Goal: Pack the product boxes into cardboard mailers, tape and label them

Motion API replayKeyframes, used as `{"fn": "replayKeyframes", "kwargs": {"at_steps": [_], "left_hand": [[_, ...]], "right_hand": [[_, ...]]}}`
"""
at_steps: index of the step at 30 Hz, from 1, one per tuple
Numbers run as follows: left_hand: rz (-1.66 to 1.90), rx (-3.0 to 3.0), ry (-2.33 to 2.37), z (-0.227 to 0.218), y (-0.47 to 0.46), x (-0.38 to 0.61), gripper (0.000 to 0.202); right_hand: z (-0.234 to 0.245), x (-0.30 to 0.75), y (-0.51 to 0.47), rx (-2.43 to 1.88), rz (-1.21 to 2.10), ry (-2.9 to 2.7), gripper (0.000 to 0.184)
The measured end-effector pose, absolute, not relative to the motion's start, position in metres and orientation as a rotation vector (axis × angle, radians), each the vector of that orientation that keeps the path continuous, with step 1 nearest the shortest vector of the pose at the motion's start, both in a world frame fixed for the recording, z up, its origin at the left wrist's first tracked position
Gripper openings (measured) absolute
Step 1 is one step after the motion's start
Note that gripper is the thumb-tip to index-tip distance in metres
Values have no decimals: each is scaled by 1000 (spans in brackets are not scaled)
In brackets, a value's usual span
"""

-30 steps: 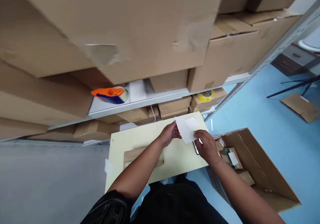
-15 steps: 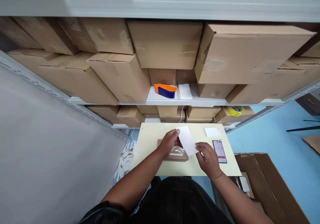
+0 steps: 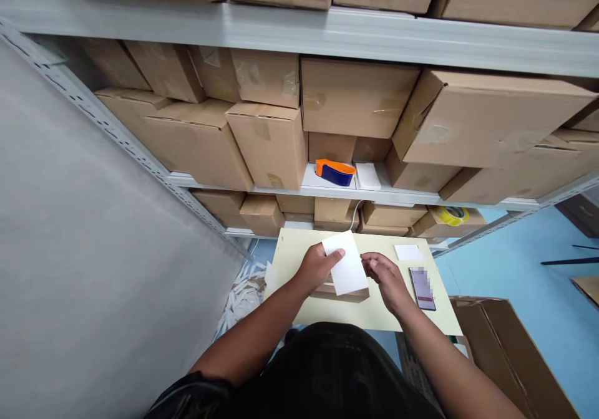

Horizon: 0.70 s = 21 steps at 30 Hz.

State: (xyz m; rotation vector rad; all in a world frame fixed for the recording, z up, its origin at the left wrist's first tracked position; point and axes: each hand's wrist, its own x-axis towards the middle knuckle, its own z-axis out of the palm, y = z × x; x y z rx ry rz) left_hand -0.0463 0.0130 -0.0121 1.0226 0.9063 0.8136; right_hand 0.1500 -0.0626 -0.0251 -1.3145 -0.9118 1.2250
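Note:
My left hand is closed on a white paper sheet, its thumb lying across the upper face. The sheet is tilted above a small cardboard box on the pale yellow tabletop, hiding most of the box's top. Just right of the sheet, apart from it, is my right hand. Its fingers are curled in a pinch, and whatever lies between the fingertips is too small to make out. A phone lies to the right of this hand, with a white card behind it.
Shelves packed with cardboard boxes rise behind the table. An orange and blue tape dispenser and a white stack sit on one shelf; yellow tape is lower right. A large open carton stands right, paper strips left.
My right hand has let go of the sheet's lower corner and drawn slightly away. My left thumb has slid further over the sheet. The whole view has shifted and turned slightly.

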Motion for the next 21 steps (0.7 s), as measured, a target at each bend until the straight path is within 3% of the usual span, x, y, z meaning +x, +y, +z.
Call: {"fn": "replayKeyframes", "kwargs": {"at_steps": [7,21], "left_hand": [[791,1084,824,17,1,-67,51],[877,1149,789,37,-17,-102,27]], "right_hand": [[16,112,-53,-1299,1424,-878,36],[42,100,-55,-1181,1265,-590,36]]}}
